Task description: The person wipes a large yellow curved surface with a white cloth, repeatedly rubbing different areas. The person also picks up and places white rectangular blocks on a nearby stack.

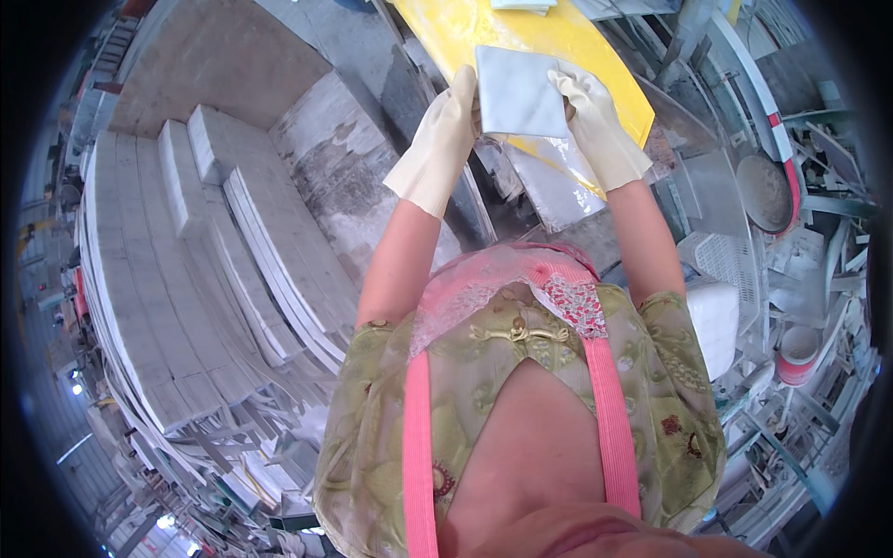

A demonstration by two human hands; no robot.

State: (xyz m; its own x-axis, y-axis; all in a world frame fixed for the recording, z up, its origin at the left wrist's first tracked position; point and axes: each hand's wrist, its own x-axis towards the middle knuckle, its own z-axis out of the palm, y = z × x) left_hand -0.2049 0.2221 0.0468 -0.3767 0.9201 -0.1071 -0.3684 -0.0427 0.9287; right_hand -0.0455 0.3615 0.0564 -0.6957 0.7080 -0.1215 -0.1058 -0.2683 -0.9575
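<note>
Tile (521, 93), left grip (450, 121) closed on edge, right grip (592, 112) opposite

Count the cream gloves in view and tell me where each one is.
2: one glove on the left hand, the other glove on the right hand, at opposite edges of the square tile. More may be hidden.

Pale tiles (524, 5) lie on a yellow surface (595, 56).
</note>
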